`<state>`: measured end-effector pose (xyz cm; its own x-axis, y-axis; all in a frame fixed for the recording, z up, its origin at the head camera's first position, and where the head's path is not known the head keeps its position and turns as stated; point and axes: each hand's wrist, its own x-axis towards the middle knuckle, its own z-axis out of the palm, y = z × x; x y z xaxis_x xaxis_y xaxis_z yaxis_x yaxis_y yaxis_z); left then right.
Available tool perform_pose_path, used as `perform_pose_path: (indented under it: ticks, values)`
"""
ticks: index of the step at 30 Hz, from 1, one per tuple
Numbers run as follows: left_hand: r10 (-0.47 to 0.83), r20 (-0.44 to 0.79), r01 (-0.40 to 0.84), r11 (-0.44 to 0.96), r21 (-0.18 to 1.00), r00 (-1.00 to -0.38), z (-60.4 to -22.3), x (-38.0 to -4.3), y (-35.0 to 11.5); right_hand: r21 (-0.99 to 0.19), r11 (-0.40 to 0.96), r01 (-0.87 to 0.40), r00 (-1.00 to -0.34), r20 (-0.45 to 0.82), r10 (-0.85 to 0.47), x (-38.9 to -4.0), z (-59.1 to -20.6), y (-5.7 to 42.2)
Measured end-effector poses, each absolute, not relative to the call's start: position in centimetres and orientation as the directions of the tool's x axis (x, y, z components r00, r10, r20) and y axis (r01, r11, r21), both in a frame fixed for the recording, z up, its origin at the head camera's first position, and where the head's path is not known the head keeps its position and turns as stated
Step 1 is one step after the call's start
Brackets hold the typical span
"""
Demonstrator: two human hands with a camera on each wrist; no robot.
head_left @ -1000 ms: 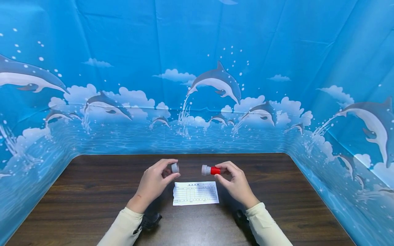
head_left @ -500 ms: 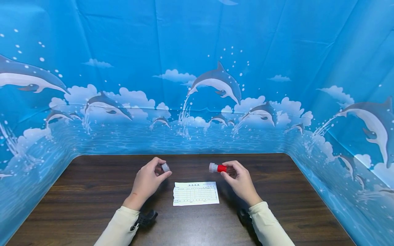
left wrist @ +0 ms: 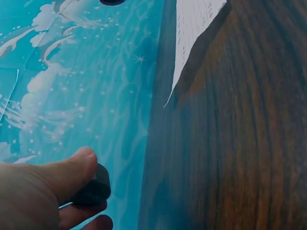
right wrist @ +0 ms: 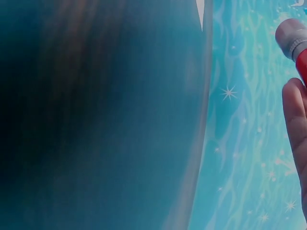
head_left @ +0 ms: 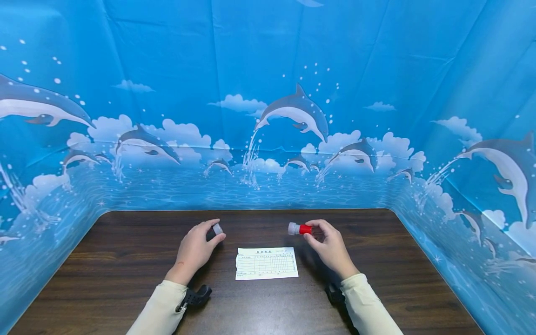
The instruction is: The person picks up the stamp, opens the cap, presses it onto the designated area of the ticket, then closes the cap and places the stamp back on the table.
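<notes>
My left hand [head_left: 193, 253] pinches a small grey cap [head_left: 217, 229] between thumb and fingers, left of the paper slip. In the left wrist view the cap [left wrist: 96, 188] looks dark, partly covered by the thumb. On the other side, my right hand [head_left: 333, 251] holds a red-bodied stamp [head_left: 305, 229] by its red part. The stamp lies sideways in the grip, its translucent whitish head pointing left toward the cap. A wide gap separates the two. In the right wrist view the stamp [right wrist: 301, 63] is cut off by the frame edge.
A printed form slip [head_left: 266, 264] with a ruled grid lies on the dark wooden table [head_left: 251, 311] between the forearms. Its left edge is torn. Behind and beside the table hangs a blue dolphin-print curtain [head_left: 201, 186].
Both hands have drawn apart: the left hand with the cap moved left and slightly down, the right hand with the stamp moved right. The slip has stayed in place.
</notes>
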<state>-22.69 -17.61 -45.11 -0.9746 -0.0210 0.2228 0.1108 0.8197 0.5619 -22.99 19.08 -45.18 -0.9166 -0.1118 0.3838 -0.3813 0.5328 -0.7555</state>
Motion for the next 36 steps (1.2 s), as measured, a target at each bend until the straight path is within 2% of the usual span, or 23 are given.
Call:
perform_pose_path:
  ticks: [10, 22, 36]
  values:
    - [-0.004, 0.281, 0.148, 0.844, 0.515, -0.96, -45.9, -22.9, -18.2, -0.779, 0.533, -0.33, -0.94, 0.326, -0.106, -23.1, -45.0, 19.5]
    - [-0.061, 0.185, 0.051, 0.838, 0.543, -0.981, -45.6, -22.8, -18.7, -0.776, 0.548, -0.312, -0.945, 0.31, -0.1, -23.1, -44.9, 19.6]
    - [-0.066, 0.136, 0.024, 0.819, 0.574, -0.989, -46.0, -22.9, -19.4, -0.785, 0.548, -0.29, -0.953, 0.287, -0.093, -23.1, -44.6, 19.7]
